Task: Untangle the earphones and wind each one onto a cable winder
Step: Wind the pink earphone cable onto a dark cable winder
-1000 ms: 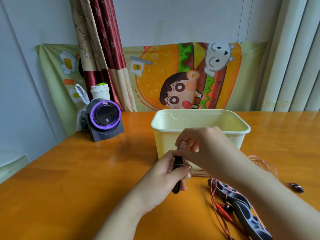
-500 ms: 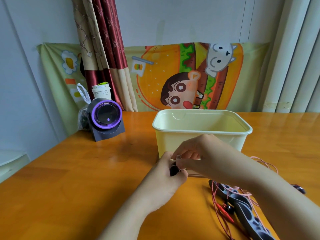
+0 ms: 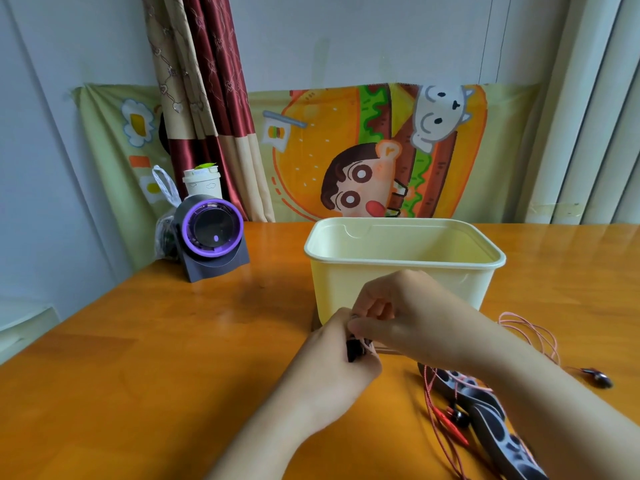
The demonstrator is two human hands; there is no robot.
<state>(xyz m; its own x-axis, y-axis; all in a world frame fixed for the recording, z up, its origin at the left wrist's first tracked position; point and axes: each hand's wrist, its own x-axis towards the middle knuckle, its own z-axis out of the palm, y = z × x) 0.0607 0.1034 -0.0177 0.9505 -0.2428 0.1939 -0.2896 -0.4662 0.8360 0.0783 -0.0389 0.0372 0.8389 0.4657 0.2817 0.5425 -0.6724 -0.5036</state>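
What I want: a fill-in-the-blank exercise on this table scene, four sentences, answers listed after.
1. The ring on the grey gadget is ____.
2. The white cup stands ____ that gadget.
3. The left hand grips a small black winder in ____ of the yellow tub.
4. The loose red earphone cable lies on the table to the person's ____.

Missing words: purple; behind; front; right.

Nothing legible anywhere in this shot. The paper cup carries small printed marks, too tiny to read. The hanging cloth shows only cartoon drawings, a burger among them, with no letters or numbers to make out.
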